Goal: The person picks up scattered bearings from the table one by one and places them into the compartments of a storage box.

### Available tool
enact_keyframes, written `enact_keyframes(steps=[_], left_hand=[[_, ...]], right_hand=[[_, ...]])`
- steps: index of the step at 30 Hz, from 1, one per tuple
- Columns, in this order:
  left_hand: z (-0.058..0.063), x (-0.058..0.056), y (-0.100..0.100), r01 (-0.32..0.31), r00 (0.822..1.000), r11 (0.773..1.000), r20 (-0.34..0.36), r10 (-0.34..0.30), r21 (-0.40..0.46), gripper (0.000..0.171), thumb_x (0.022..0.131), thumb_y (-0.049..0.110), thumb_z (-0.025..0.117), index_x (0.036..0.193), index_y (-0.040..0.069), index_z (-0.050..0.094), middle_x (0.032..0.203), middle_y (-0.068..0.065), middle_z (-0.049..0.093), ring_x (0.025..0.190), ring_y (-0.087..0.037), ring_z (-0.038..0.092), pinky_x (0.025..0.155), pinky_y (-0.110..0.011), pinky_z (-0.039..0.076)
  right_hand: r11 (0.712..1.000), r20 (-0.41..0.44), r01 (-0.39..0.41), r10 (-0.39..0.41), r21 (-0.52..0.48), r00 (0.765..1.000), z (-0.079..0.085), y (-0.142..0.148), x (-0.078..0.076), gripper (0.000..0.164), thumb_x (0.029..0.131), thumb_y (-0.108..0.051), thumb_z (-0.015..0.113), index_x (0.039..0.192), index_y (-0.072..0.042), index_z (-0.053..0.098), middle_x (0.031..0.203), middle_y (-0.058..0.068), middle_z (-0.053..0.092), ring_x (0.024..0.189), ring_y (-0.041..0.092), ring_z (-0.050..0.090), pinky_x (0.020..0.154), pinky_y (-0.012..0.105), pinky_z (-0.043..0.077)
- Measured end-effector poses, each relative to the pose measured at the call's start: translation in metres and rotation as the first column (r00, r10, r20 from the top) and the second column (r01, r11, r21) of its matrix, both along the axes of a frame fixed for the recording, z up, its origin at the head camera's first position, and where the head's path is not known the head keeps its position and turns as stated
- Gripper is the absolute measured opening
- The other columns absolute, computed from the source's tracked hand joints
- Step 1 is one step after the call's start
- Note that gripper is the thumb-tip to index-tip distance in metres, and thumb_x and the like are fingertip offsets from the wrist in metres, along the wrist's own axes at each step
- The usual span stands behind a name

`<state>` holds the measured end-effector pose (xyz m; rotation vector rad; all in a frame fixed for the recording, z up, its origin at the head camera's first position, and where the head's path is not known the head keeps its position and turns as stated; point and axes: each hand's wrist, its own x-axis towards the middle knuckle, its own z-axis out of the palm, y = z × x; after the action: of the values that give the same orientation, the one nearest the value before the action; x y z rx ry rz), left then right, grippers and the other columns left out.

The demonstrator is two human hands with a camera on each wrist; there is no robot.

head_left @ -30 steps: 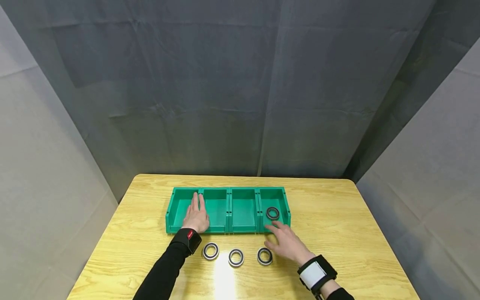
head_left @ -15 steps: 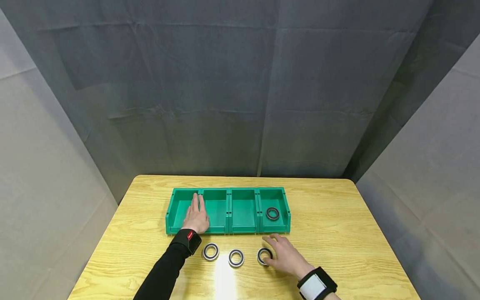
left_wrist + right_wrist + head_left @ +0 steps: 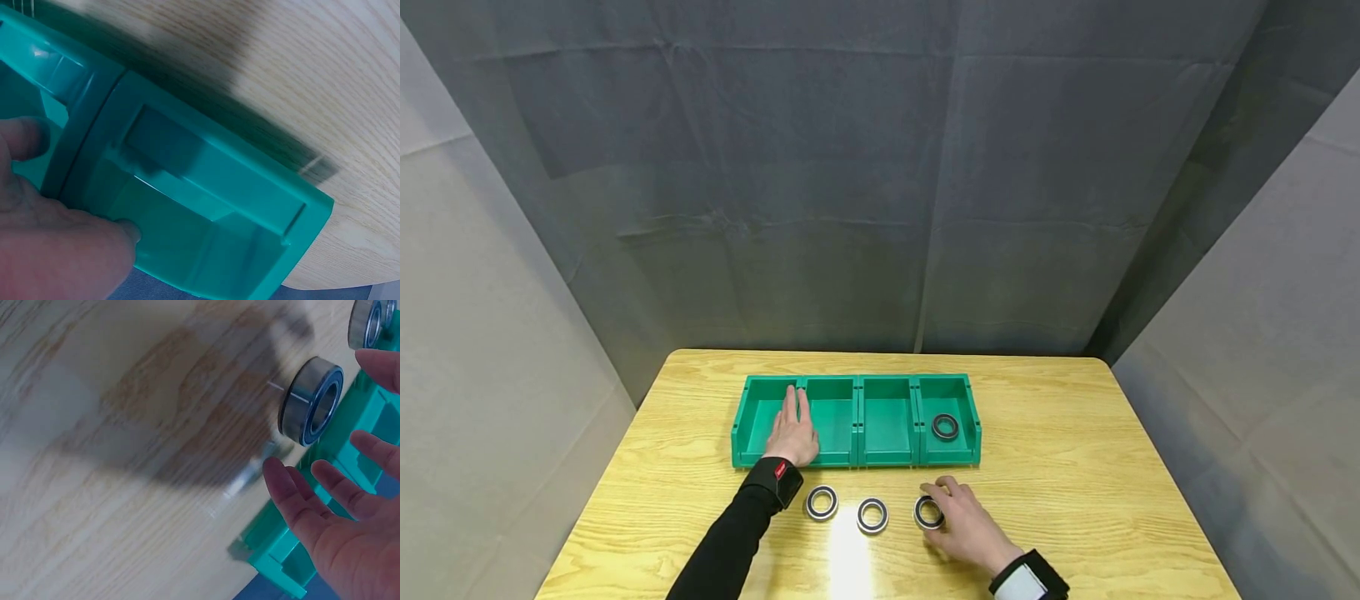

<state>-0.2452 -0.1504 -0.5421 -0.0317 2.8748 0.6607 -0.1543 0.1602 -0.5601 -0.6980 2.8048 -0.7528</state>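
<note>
My right hand point(image 3: 964, 525) is around the rightmost of three ball bearings, the right bearing point(image 3: 919, 513). Its thumb and fingers are spread about the ring. In the right wrist view, gaps show between the fingertips and the bearing point(image 3: 297, 403), which rests on the table. My left hand point(image 3: 793, 433) lies over the left part of a green bin row point(image 3: 887, 460), fingers straight. The left wrist view shows its digits on both sides of a divider point(image 3: 84, 134). Another bearing point(image 3: 936, 427) lies in the rightmost compartment.
The left bearing point(image 3: 810, 503) and the middle bearing point(image 3: 861, 517) lie on the wooden table point(image 3: 1075, 467) in front of the bins. Grey cloth point(image 3: 820, 167) hangs behind, with pale panels at both sides.
My right hand has drawn back from the rightmost compartment toward me and come down around the right bearing on the table. The left hand keeps its place on the bins.
</note>
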Motion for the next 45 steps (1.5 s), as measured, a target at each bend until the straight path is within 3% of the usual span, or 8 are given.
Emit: enact_keyframes(steps=[23, 35, 45], left_hand=[[-0.003, -0.001, 0.000, 0.001, 1.000, 1.000, 0.011, -0.001, -0.009, 0.077, 0.102, 0.012, 0.051, 0.160, -0.004, 0.003, 0.168, -0.026, -0.005, 0.158, -0.042, 0.004, 0.130, -0.052, 0.013], [-0.008, -0.004, -0.002, -0.002, 1.000, 1.000, 0.011, 0.002, 0.002, 0.078, 0.102, 0.012, 0.051, 0.160, -0.003, 0.003, 0.168, -0.026, -0.007, 0.157, -0.042, 0.003, 0.129, -0.054, 0.012], [-0.006, -0.004, -0.003, -0.005, 1.000, 1.000, 0.018, 0.005, -0.011, 0.078, 0.103, 0.013, 0.051, 0.161, -0.003, 0.002, 0.169, -0.025, -0.007, 0.158, -0.041, 0.002, 0.130, -0.052, 0.012]], right_hand=[[1.000, 0.010, 0.005, -0.005, 0.020, 1.000, -0.012, -0.013, -0.001, 0.052, 0.079, -0.017, 0.081, 0.127, -0.009, 0.064, 0.129, 0.018, 0.057, 0.114, 0.035, 0.056, 0.088, 0.051, 0.057], [0.998, -0.024, 0.003, -0.001, 0.055, 1.000, -0.013, -0.020, -0.003, 0.049, 0.077, -0.013, 0.081, 0.124, -0.011, 0.066, 0.120, 0.012, 0.057, 0.103, 0.028, 0.054, 0.074, 0.042, 0.056], [0.996, -0.020, -0.025, 0.027, 0.082, 0.999, -0.011, -0.023, -0.005, 0.037, 0.070, -0.003, 0.076, 0.105, -0.014, 0.068, 0.109, 0.007, 0.055, 0.094, 0.025, 0.050, 0.065, 0.034, 0.050]])
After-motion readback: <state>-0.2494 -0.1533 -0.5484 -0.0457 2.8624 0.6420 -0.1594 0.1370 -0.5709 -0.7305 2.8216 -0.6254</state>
